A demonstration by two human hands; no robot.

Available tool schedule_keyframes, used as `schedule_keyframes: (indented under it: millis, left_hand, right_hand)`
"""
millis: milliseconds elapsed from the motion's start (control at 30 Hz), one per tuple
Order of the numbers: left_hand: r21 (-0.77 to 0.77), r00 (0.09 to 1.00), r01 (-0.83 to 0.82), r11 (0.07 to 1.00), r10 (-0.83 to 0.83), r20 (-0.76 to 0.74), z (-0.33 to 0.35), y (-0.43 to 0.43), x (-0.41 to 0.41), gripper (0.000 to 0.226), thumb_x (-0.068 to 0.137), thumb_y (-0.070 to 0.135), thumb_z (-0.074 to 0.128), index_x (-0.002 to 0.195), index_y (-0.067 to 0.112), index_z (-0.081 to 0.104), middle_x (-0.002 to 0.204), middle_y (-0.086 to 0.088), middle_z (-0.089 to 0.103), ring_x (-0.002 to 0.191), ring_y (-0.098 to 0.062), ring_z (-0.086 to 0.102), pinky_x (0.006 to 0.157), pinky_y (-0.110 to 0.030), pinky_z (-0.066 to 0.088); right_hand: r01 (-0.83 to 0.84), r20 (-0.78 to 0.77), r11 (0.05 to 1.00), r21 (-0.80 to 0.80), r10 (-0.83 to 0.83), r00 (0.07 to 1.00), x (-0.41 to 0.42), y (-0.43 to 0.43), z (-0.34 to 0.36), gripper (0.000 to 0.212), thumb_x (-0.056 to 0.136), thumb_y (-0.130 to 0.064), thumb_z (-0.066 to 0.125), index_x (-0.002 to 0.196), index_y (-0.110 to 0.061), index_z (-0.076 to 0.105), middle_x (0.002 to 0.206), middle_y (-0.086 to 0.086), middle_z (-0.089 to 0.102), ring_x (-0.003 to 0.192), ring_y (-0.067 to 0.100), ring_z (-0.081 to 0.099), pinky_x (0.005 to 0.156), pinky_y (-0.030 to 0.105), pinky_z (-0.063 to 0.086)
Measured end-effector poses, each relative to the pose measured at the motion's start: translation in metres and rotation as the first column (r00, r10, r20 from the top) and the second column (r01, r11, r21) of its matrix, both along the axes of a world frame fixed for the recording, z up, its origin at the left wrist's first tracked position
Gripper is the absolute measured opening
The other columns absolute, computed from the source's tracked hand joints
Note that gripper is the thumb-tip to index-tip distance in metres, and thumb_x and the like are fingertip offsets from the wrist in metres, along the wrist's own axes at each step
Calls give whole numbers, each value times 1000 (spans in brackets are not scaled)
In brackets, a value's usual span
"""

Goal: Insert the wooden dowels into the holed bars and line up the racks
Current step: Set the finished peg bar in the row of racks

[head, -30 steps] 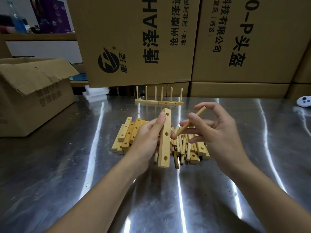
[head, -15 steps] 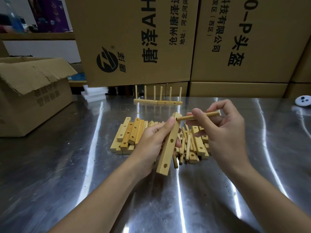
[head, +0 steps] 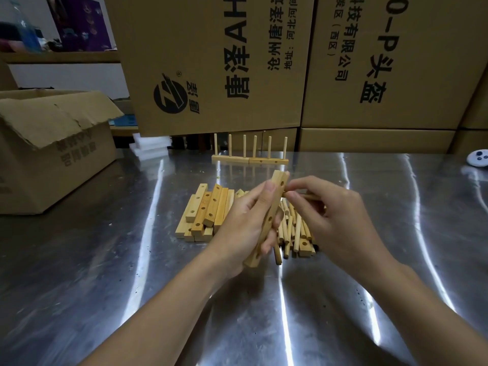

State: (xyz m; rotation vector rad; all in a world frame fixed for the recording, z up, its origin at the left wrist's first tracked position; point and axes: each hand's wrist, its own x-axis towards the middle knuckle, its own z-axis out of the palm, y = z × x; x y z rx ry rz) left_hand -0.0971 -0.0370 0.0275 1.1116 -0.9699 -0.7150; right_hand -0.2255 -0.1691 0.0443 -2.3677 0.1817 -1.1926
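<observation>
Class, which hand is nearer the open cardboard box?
Left. The left hand, holding a holed bar, is right of the open cardboard box; the right hand, pinching a dowel, lies farther right.

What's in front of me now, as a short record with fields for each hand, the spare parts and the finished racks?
Left hand: grips a holed bar, tilted
Right hand: pinches a dowel, tip beside the bar's top hole, not clearly in
Spare bars: stacked on the table
Spare dowels: loose heap beside them
Finished racks: two, end to end, six upright dowels
</observation>
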Motion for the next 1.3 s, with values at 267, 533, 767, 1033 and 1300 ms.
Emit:
schedule_keyframes:
  millis: [267,533,767,1033,1300]
  left_hand:
    - [9,993,3,1000,-2,-117,3,1,2,39,114,46,38,150,61,45,77,-3,56,44,-8,36,38,-22,33]
    - [15,996,-2,1000,3,-90,3,0,1,39,114,46,39,151,58,46,74,-3,54,43,-8,36,38,-22,32]
    - [55,989,-134,989,131,63,-4,-6,-1,40,113,52,36,151,63,42,77,-5,51,47,-6,41,40,-24,35]
    - [13,981,-132,991,128,148,-5,-7,-4,43,114,48,36,156,58,38,78,-10,43,47,-7,36,42,-31,27]
    - [19,891,-153,988,129,436,6,6,-4,80,90,18,50,160,54,34,62,21,55,52,-4,41,45,-22,38]
  right_hand:
    - [23,166,993,119,-43,985,1,-3,-1,14,103,-21,69,110,-24,81,78,-13,74,69,10,71,61,23,52]
    - [-37,37,988,150,32,999,1,2,-4,20,103,-20,68,121,-23,78,79,-14,77,55,14,66,51,24,50]
    - [-85,-60,979,186,97,993,4,2,-11,6,108,-28,58,108,-29,63,67,-7,61,55,10,48,52,27,37]
    - [-162,42,937,309,156,987,4,-1,-5,10,94,-30,81,94,-27,72,72,14,70,65,40,61,56,51,47]
    - [-219,-23,929,297,236,972,-5,-12,7,20,91,-42,76,89,-22,76,53,-4,54,50,5,41,49,20,33]
